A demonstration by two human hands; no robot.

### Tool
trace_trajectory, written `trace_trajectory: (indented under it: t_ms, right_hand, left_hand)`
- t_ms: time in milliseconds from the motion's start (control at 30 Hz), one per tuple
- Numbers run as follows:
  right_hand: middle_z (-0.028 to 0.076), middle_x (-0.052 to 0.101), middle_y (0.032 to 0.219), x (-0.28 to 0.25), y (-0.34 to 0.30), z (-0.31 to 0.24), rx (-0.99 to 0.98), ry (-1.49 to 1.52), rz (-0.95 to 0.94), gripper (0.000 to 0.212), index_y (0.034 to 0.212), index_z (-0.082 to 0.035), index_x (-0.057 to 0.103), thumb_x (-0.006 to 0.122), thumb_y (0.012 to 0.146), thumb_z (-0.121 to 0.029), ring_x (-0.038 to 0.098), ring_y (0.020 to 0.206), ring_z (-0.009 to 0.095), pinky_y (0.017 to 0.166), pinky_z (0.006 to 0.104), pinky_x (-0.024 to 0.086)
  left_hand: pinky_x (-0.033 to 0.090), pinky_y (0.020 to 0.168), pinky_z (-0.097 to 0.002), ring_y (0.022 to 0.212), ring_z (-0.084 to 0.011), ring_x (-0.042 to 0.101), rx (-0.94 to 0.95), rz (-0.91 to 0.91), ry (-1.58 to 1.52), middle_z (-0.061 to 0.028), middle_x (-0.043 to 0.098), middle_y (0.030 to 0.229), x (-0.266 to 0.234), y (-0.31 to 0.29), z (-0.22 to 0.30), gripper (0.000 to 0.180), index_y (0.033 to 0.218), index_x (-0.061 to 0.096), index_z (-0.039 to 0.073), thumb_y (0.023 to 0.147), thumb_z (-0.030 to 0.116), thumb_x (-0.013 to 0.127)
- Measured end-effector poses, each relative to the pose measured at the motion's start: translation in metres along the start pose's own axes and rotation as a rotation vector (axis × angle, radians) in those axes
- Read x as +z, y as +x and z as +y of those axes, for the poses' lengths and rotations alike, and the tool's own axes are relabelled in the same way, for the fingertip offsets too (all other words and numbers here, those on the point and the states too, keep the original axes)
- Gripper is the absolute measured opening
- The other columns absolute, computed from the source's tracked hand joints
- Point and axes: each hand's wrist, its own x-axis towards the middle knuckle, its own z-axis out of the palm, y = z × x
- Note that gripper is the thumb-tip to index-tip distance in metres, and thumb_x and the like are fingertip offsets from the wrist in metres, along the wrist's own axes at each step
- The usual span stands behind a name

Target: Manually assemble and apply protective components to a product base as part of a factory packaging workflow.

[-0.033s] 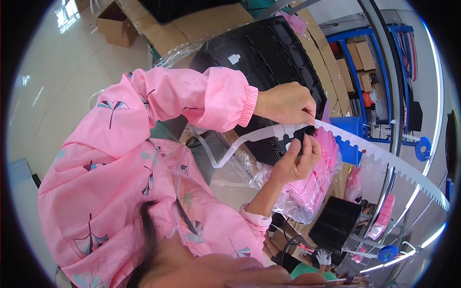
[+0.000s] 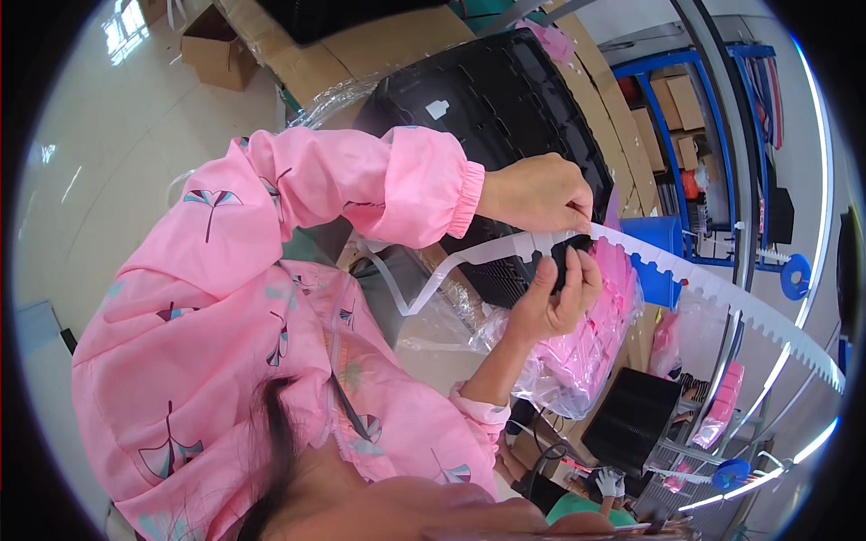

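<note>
A white strip [image 2: 704, 279] with a notched edge runs from the right rim of the picture to my hands. My left hand [image 2: 538, 193] pinches it between thumb and fingertips from above. Left of my hands it goes on as a plain white band that bends and hangs in loose folds. Just below, my right hand [image 2: 557, 305] has its thumb and curled fingers around a small black piece [image 2: 576, 242], which sits against the strip's underside. The piece's exact shape is partly covered by the fingers.
A large black ridged panel [image 2: 478, 108] lies on cardboard beyond my left hand. Pink parts in clear plastic [image 2: 577, 361] lie under my right hand. A blue bin [image 2: 663, 234], blue shelving [image 2: 642, 81] and blue reels [image 2: 794, 278] stand to the right. Another person's gloved hand [image 2: 610, 482] shows low right.
The thumb and fingers of my right hand have spread slightly apart around the black piece. My left hand and the strip stay where they were.
</note>
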Motion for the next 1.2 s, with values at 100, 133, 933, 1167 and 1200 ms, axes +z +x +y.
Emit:
trace_trajectory:
  t_ms: [100, 133, 933, 1167, 1200]
  right_hand:
    - [0.011, 0.057, 0.096, 0.017, 0.002, 0.001, -0.012, -0.021, -0.048, 0.025, 0.094, 0.005, 0.063, 0.07, 0.074, -0.009, 0.054, 0.088, 0.021, 0.076, 0.0281, 0.044]
    - [0.011, 0.056, 0.093, 0.013, 0.001, 0.006, -0.01, -0.025, -0.018, 0.024, 0.09, 0.003, 0.063, 0.071, 0.068, -0.002, 0.054, 0.082, 0.023, 0.07, 0.0303, 0.045]
    - [0.004, 0.06, 0.073, 0.12, 0.142, 0.127, 0.354, 0.331, -0.641, 0.013, 0.084, 0.002, 0.063, 0.061, 0.078, -0.009, 0.053, 0.066, 0.01, 0.06, 0.0231, 0.041]
    - [0.007, 0.061, 0.07, 0.215, 0.195, 0.149, 0.197, 0.124, -0.975, 0.011, 0.08, 0.001, 0.063, 0.062, 0.076, -0.01, 0.056, 0.068, 0.014, 0.063, 0.0278, 0.043]
    - [0.007, 0.061, 0.07, 0.222, 0.2, 0.149, 0.192, 0.125, -0.978, 0.011, 0.08, 0.001, 0.063, 0.062, 0.076, -0.01, 0.056, 0.068, 0.014, 0.063, 0.0278, 0.043]
  left_hand:
    - [0.046, 0.055, -0.0322, 0.057, -0.0281, 0.06, 0.004, 0.068, 0.052, -0.0157, 0.06, 0.064, -0.003, -0.007, -0.007, 0.018, 0.077, 0.066, 0.0, 0.072, 0.016, 0.062]
    - [0.046, 0.055, -0.0322, 0.057, -0.0281, 0.06, 0.021, 0.041, 0.032, -0.0157, 0.06, 0.064, 0.004, -0.003, -0.006, 0.018, 0.077, 0.066, 0.0, 0.072, 0.016, 0.062]
    - [0.045, 0.051, -0.0273, 0.056, -0.014, 0.061, -0.055, -0.1, -0.293, -0.0116, 0.063, 0.063, -0.005, -0.009, -0.032, 0.015, 0.078, 0.065, -0.002, 0.075, 0.012, 0.061]
    - [0.045, 0.054, -0.0278, 0.058, -0.0169, 0.061, -0.017, -0.159, -0.342, -0.0114, 0.063, 0.068, -0.016, -0.012, -0.033, 0.016, 0.082, 0.064, -0.001, 0.076, 0.014, 0.063]
    - [0.044, 0.053, -0.0288, 0.058, -0.0186, 0.061, 0.009, -0.163, -0.346, -0.0112, 0.063, 0.067, -0.018, -0.012, -0.033, 0.016, 0.082, 0.064, 0.0, 0.076, 0.015, 0.063]
